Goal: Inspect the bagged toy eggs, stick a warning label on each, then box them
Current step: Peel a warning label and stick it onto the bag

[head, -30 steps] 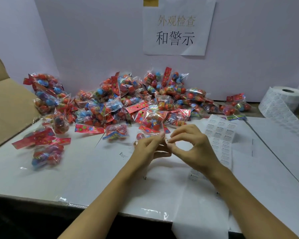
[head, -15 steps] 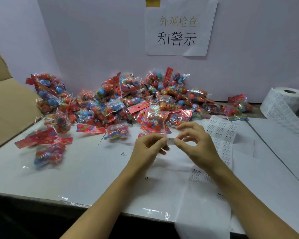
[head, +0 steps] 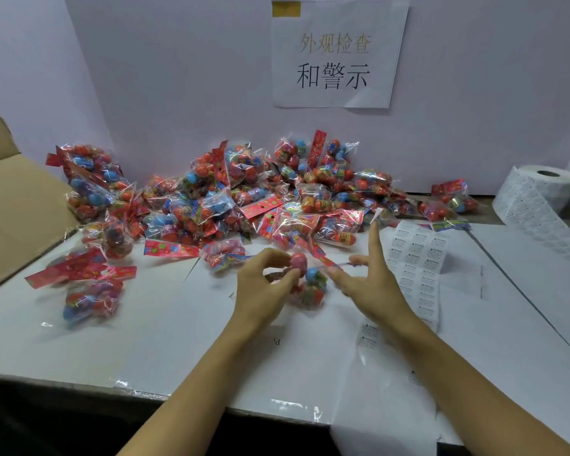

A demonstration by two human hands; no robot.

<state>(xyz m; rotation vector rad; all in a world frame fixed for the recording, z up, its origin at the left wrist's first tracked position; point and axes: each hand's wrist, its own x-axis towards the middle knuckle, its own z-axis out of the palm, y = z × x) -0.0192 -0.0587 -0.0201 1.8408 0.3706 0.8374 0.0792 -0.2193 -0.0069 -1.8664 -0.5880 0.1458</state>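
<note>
Clear plastic bag of red and blue toy eggs [head: 310, 284] pinched by left hand [head: 260, 291]; right hand [head: 369, 284] spread, small white warning label [head: 376, 214] on fingertip. Labelling step; next, press label onto bag.

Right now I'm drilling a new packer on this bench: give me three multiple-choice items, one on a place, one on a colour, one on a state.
1. Where is the label roll?
A. far right of the table
B. inside the cardboard box
C. in the left hand

2. What colour are the header strips on the egg bags?
A. green
B. red
C. black

3. What is the left hand doing?
A. lying flat on the table
B. hanging off the edge
C. holding a bag of eggs

Answers: 1 A, it stands by the right wall. 2 B, red printed strips show throughout the pile. 3 C, its fingers curl round the bag while the right hand is spread.
</note>
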